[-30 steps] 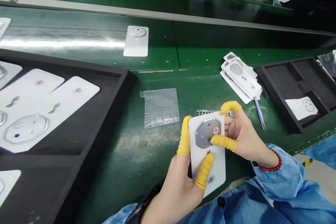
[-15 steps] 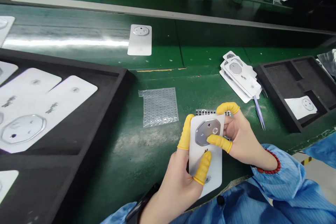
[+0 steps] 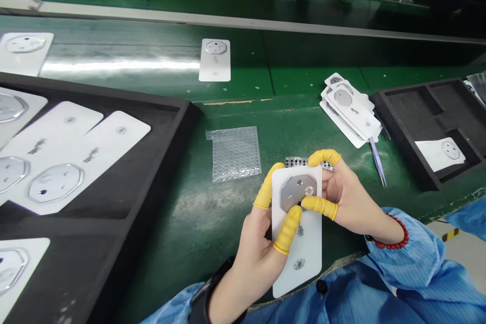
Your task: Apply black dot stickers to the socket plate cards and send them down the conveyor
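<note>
A white phone back cover (image 3: 304, 248) with a grey octagonal camera ring is held upright, ring end up, near the bench's front edge. My left hand (image 3: 258, 248), in yellow finger cots, grips its left edge, index finger behind and thumb on the ring's lower edge. On the other side my right hand (image 3: 345, 192) pinches the right edge, thumb tip at the ring's lower right, near the left thumb. Part of a sheet with rows of black dots (image 3: 296, 162) shows behind the cover; the rest is hidden.
Bubble wrap (image 3: 235, 154) lies on the green bench. Purple tweezers (image 3: 377, 164) rest beside a stack of covers (image 3: 353, 111). Black trays with covers stand left (image 3: 159, 182) and right (image 3: 410, 106). Another cover (image 3: 214, 68) lies at the back.
My left thumb has slid up the cover to the ring's lower edge, close to my right thumb. The printed marks below are now uncovered. The view has turned slightly left.
</note>
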### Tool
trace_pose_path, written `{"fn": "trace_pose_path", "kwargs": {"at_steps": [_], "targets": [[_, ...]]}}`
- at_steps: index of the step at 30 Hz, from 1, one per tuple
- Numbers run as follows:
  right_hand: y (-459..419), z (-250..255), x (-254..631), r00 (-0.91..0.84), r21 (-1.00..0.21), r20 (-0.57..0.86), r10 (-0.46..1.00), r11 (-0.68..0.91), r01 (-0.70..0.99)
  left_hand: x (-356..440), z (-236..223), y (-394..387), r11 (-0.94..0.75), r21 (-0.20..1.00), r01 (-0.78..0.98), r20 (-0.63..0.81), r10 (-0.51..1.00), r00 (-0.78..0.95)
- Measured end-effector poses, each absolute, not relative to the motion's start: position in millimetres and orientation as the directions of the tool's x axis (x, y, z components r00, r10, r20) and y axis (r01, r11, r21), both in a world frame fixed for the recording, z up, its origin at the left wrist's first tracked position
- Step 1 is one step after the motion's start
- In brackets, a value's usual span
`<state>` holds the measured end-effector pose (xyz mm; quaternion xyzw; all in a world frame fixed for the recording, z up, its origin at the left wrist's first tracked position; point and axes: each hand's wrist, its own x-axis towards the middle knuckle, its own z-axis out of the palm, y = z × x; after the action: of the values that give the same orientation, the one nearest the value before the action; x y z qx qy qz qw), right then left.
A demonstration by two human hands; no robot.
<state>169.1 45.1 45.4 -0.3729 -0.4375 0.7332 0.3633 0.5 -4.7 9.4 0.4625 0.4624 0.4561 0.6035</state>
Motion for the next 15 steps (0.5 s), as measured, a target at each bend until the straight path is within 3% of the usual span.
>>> {"fn": "trace_pose_path", "kwargs": {"at_steps": [5,9,15], "targets": [[43.4,45.9,170.3,-0.466,-0.927,-0.203,0.861,-0.323,-0.192,1.7,9.8,-1.2,0.182,0.975,-0.127,-0.167,0.978,0.122],[40.1,44.5,168.6,-0.468,-0.939,-0.169,0.868,-0.286,-0.192,5.3,14.8,-0.5,0.115,0.991,-0.075,-0.117,0.993,-0.028],[38.7,41.7,165.8,-0.496,-0.964,-0.155,0.855,-0.24,-0.112,11.3,29.7,-0.8,0.278,0.956,-0.097,-0.287,0.953,-0.095]]}}
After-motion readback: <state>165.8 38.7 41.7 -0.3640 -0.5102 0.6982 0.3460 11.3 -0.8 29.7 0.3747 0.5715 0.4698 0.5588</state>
